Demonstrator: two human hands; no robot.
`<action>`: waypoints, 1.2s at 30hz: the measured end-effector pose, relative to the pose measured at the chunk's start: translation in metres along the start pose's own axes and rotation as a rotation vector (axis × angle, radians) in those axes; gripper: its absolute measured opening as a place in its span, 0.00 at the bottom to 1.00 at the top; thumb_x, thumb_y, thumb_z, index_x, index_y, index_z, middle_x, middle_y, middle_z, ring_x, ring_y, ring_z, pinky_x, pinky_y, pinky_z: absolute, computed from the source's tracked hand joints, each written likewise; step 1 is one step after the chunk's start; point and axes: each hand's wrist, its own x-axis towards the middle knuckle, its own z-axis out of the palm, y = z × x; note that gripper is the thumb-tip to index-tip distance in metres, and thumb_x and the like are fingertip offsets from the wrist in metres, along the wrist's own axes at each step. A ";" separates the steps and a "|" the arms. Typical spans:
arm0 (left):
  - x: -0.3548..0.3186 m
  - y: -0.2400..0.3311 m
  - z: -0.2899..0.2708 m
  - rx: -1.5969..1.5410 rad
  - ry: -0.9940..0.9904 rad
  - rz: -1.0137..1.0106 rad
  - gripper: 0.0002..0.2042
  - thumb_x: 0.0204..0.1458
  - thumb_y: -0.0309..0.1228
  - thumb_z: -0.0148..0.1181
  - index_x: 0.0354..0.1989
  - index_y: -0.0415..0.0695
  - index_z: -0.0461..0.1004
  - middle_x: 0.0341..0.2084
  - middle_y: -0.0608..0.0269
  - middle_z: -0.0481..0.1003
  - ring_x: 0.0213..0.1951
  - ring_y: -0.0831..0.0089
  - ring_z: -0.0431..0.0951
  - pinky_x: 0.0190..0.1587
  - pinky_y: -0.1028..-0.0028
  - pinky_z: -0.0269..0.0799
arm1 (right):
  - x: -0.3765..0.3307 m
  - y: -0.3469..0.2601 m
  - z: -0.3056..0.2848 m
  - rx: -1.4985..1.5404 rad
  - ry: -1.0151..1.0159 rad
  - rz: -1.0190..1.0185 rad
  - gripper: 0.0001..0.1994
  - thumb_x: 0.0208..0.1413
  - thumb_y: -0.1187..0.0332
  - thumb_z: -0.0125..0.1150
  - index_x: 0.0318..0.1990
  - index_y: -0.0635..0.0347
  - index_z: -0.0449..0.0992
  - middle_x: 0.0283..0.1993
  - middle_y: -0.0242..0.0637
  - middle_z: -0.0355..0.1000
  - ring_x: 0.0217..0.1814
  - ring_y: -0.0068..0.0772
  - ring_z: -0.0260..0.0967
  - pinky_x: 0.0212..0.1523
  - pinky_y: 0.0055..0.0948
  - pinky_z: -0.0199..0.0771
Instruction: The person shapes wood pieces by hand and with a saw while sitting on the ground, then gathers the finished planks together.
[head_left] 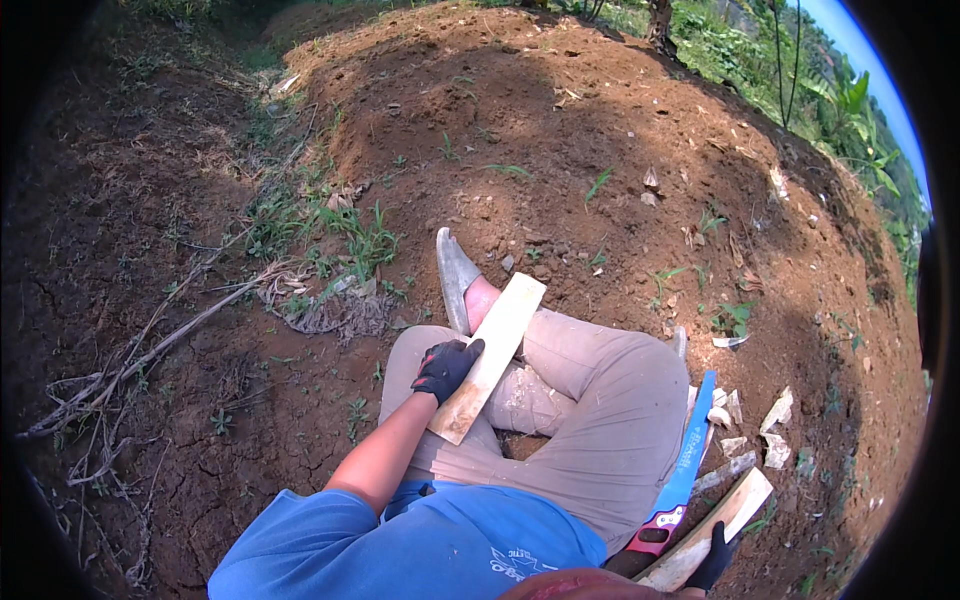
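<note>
My left hand (448, 368), in a black glove, is closed on the edge of a flat, pale wooden board (500, 330). That board lies slanted across my crossed legs, its lower end stained brown. At the lower right, my right hand (714, 560), also gloved in black, grips a second wooden board (708, 530) by its side; part of that board is cut off by my body. Between my thigh and the second board rests a handsaw (688, 450) with a blue blade and a pink and black handle. Its teeth cannot be made out.
Broken pale wood pieces (776, 428) lie on the soil right of the saw. Dry branches (150, 350) stretch along the ground at left, near grass tufts (368, 240). A mound of brown soil (480, 110) rises ahead, with green plants (850, 110) at the far right.
</note>
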 end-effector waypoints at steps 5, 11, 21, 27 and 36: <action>-0.001 0.002 -0.001 0.016 -0.011 0.009 0.38 0.63 0.66 0.49 0.52 0.39 0.85 0.52 0.40 0.83 0.56 0.44 0.82 0.63 0.52 0.73 | -0.001 -0.001 -0.001 -0.031 0.014 0.000 0.34 0.64 0.53 0.70 0.70 0.65 0.69 0.61 0.47 0.75 0.58 0.41 0.73 0.63 0.40 0.72; -0.002 0.004 -0.002 0.010 -0.022 0.010 0.38 0.63 0.65 0.49 0.52 0.39 0.85 0.52 0.40 0.83 0.57 0.44 0.82 0.64 0.53 0.73 | 0.004 0.007 -0.004 -0.041 0.037 0.019 0.35 0.64 0.53 0.70 0.71 0.65 0.68 0.61 0.47 0.75 0.57 0.41 0.73 0.62 0.40 0.72; 0.003 -0.002 0.002 -0.021 -0.019 -0.012 0.38 0.62 0.65 0.50 0.54 0.39 0.85 0.54 0.40 0.82 0.58 0.45 0.81 0.65 0.54 0.72 | 0.002 0.006 -0.003 -0.019 0.001 -0.033 0.36 0.64 0.52 0.70 0.72 0.66 0.67 0.63 0.47 0.73 0.60 0.41 0.72 0.65 0.40 0.70; 0.004 -0.002 0.002 0.009 -0.010 0.014 0.37 0.62 0.65 0.50 0.53 0.39 0.85 0.52 0.40 0.83 0.57 0.45 0.82 0.64 0.54 0.73 | 0.008 0.014 -0.008 -0.036 0.006 -0.042 0.36 0.64 0.53 0.69 0.72 0.67 0.67 0.62 0.47 0.74 0.61 0.42 0.72 0.65 0.40 0.70; 0.002 0.000 -0.002 -0.035 -0.042 -0.015 0.37 0.62 0.65 0.50 0.51 0.39 0.86 0.50 0.41 0.84 0.55 0.46 0.83 0.62 0.54 0.74 | 0.005 0.008 -0.004 -0.048 0.010 -0.037 0.35 0.64 0.53 0.69 0.71 0.67 0.68 0.63 0.48 0.74 0.60 0.41 0.72 0.65 0.40 0.70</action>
